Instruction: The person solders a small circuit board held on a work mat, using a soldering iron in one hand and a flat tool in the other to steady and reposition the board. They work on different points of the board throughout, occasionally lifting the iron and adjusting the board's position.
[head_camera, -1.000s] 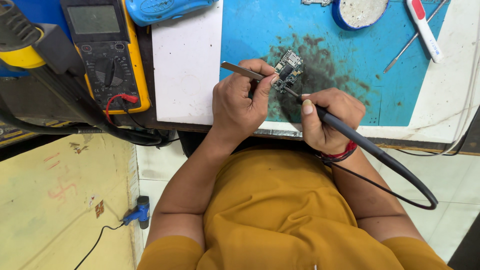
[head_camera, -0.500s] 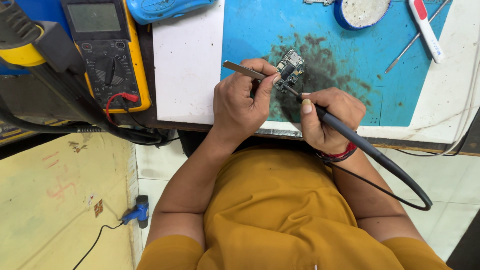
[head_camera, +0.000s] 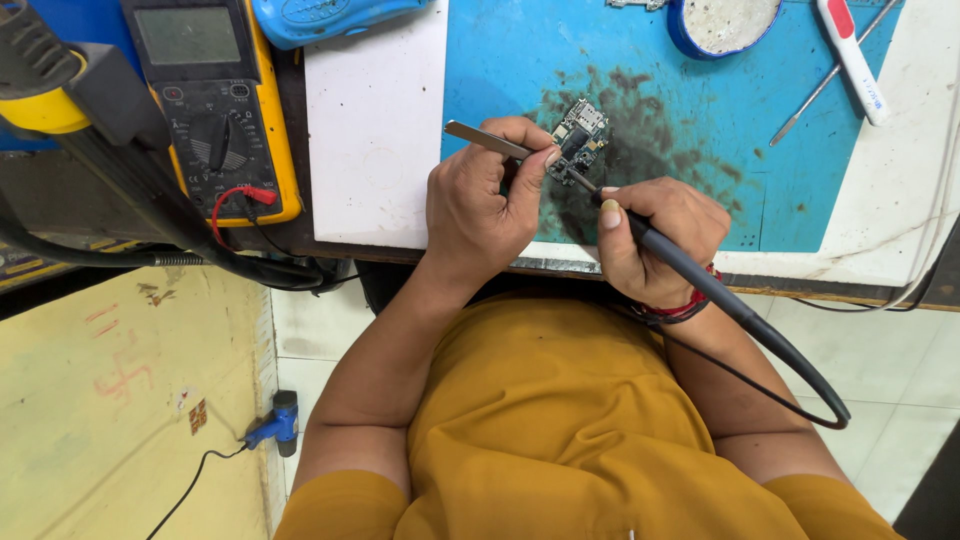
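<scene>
A pair of slim grey metal tweezers (head_camera: 487, 141) was pinched between the thumb and closed fingers of the left hand (head_camera: 480, 205), their tips brought down onto the small dark circuit board (head_camera: 578, 138) lying just beyond the fingertips, seemingly to pin it flat. A black pen-shaped soldering iron (head_camera: 665, 252) was gripped like a pencil by the curled fingers of the right hand (head_camera: 650, 235), its tip laid against the near edge of the same board, just beside the tweezer tips. From the back of that hand the iron's black cable (head_camera: 800, 375) was trailed down and away, off the bench edge.

The board was rested on a blue work mat (head_camera: 700, 110), on a scorched, blackened patch directly ahead of both sets of fingers. Left of the left-hand fingers a plain white rectangular sheet (head_camera: 375, 120) was laid; further left a yellow-cased multimeter (head_camera: 215, 100) with red and black leads was kept. Well beyond the right-hand fingers a round blue tin (head_camera: 725, 22), a white-handled tool with a red end (head_camera: 850, 55) and a thin metal probe (head_camera: 825, 80) were set aside, near but apart.
</scene>
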